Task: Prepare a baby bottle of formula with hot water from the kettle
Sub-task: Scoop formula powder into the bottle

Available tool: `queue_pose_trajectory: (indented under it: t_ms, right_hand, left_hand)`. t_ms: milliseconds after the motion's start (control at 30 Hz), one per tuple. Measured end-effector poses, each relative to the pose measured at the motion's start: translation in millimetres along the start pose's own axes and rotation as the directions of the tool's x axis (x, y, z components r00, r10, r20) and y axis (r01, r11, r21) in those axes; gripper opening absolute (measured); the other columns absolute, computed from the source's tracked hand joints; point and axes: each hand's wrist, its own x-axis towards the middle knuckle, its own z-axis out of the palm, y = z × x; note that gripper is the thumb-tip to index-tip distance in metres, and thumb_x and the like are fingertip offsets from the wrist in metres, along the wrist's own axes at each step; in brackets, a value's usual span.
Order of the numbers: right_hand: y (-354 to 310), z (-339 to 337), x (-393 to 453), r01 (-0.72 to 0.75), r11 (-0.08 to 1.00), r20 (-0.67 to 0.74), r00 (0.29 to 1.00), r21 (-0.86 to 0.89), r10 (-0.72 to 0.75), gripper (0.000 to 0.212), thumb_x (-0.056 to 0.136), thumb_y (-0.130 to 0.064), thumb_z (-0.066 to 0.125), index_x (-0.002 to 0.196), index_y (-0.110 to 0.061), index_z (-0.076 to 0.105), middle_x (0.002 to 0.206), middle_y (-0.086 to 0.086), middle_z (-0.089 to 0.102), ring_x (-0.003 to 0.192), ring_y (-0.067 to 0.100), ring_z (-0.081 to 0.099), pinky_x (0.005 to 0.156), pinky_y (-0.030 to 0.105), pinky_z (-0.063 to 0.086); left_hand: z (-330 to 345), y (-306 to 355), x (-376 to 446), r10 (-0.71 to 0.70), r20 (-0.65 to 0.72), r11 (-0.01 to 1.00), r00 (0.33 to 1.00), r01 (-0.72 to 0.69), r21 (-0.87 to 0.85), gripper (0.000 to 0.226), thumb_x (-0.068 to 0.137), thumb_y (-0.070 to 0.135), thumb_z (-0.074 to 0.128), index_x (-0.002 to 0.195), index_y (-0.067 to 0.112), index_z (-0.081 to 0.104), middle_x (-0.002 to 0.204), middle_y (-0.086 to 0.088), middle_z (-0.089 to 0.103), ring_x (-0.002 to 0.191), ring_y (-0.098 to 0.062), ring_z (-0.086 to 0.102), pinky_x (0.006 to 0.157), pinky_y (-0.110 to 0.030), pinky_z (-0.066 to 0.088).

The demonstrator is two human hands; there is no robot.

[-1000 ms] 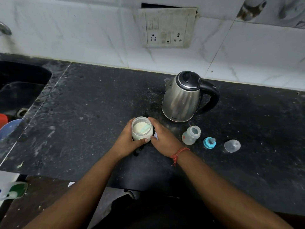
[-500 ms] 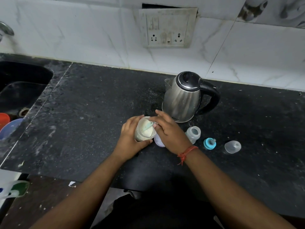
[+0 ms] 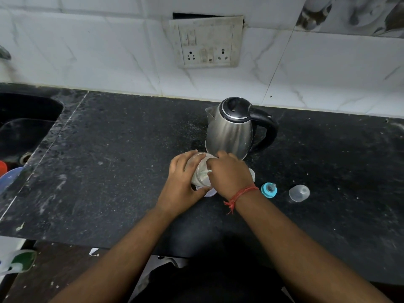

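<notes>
A: What's different from a second ago?

B: A second ago the formula jar [image 3: 202,171] stood upright between both hands, its mouth open to the camera with powder and a scoop showing. Now the jar leans over toward the right, and the right hand [image 3: 229,176] has come across on top of its mouth.

A: So what is each hand doing?

B: The left hand [image 3: 182,180] is wrapped round the jar's side, thumb low at the front, holding it tilted. The right hand's fingers are curled down at the jar's mouth. I can't tell whether they pinch the scoop or only reach in; the scoop is hidden now.

A: And the baby bottle?

B: It was in plain view beside the kettle [image 3: 231,130] before. Now the right hand covers nearly all of it; only a pale sliver [image 3: 252,172] shows just past the wrist. The teal teat ring [image 3: 269,189] and the clear cap [image 3: 299,193] lie where they lay, apart on the table [image 3: 109,160].

A: What does that mean for the job?

B: My guess is that powder is about to be scooped out for the bottle. The kettle sits untouched with its lid closed, so the water step looks undone.
</notes>
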Motion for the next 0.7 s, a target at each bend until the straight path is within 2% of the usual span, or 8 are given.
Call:
queue_pose_trajectory:
  t_ms: [67,167,267,367,433,500,567,700]
  right_hand:
    - [4.7,-3.8,-1.0,0.016,1.0,-0.026,1.0,0.024,-0.015,0.019,0.095,-0.023,0.059,0.112,-0.022,0.068,0.115,0.004,0.058,0.109,0.029,0.058,0.086,0.041,0.051]
    - [10.1,-8.7,-3.2,0.066,0.994,-0.113,0.992,0.09,-0.055,0.013,0.093,-0.02,0.06,0.101,-0.02,0.069,0.11,0.001,0.061,0.103,0.027,0.061,0.081,0.039,0.052]
    - [11.8,-11.1,-6.8,0.119,0.979,-0.229,0.97,0.168,-0.078,0.011,0.089,-0.019,0.064,0.098,-0.017,0.07,0.112,0.0,0.064,0.102,0.026,0.063,0.079,0.04,0.053]
    - [15.8,-11.3,-8.3,0.125,0.975,-0.249,0.965,0.182,-0.077,0.013,0.09,-0.022,0.066,0.097,-0.014,0.073,0.121,0.002,0.065,0.108,0.027,0.063,0.082,0.041,0.054]
    - [18.4,-11.9,-8.3,0.114,0.974,-0.239,0.969,0.193,-0.066,0.013,0.09,-0.023,0.066,0.097,-0.016,0.075,0.124,0.002,0.064,0.112,0.027,0.062,0.085,0.041,0.054]
    - [18.8,-13.6,-8.3,0.109,0.973,-0.212,0.975,0.205,-0.065,0.014,0.091,-0.025,0.067,0.099,-0.018,0.076,0.128,0.0,0.062,0.117,0.025,0.059,0.089,0.041,0.053]
    - [17.5,-15.9,-8.5,0.108,0.97,-0.191,0.979,0.22,-0.066,0.016,0.092,-0.027,0.066,0.102,-0.019,0.077,0.131,-0.001,0.06,0.122,0.023,0.057,0.093,0.041,0.051]
    - [16.4,-18.7,-7.3,0.099,0.969,-0.16,0.985,0.228,-0.063,0.02,0.093,-0.03,0.068,0.107,-0.02,0.077,0.134,-0.001,0.058,0.126,0.022,0.053,0.099,0.042,0.049]
  left_hand:
    - [3.5,4.7,0.9,-0.033,-0.015,0.997,0.999,0.032,-0.065,0.083,0.077,0.046,0.081,0.146,0.017,0.048,0.15,0.001,0.044,0.139,-0.024,0.04,0.117,-0.015,0.022]
    - [6.2,11.2,2.9,-0.077,-0.026,0.987,0.997,0.072,-0.142,0.081,0.076,0.052,0.077,0.144,0.017,0.05,0.145,0.01,0.046,0.14,-0.014,0.042,0.118,-0.037,0.033]
    - [5.5,11.6,3.7,-0.134,-0.043,0.976,0.99,0.124,-0.181,0.083,0.075,0.053,0.079,0.144,0.02,0.048,0.143,0.012,0.048,0.138,-0.015,0.045,0.114,-0.049,0.039]
    - [5.7,5.6,2.9,-0.155,-0.057,0.969,0.986,0.14,-0.203,0.084,0.074,0.044,0.086,0.145,0.028,0.044,0.143,0.028,0.041,0.139,-0.016,0.045,0.112,-0.053,0.041]
    - [6.1,3.6,2.1,-0.148,-0.06,0.97,0.987,0.133,-0.204,0.087,0.073,0.039,0.089,0.145,0.028,0.043,0.143,0.026,0.043,0.139,-0.017,0.045,0.112,-0.054,0.041]
    - [6.0,5.0,2.5,-0.138,-0.065,0.971,0.988,0.122,-0.205,0.087,0.073,0.043,0.087,0.146,0.028,0.043,0.144,0.019,0.044,0.139,-0.018,0.045,0.112,-0.052,0.041]
    - [5.5,8.1,3.4,-0.122,-0.066,0.974,0.99,0.107,-0.198,0.085,0.074,0.047,0.084,0.146,0.026,0.043,0.144,0.02,0.043,0.14,-0.017,0.044,0.114,-0.048,0.04]
    - [4.6,13.2,6.3,-0.089,-0.079,0.983,0.993,0.075,-0.169,0.083,0.077,0.054,0.079,0.146,0.026,0.043,0.146,0.027,0.039,0.14,-0.012,0.042,0.116,-0.028,0.032]
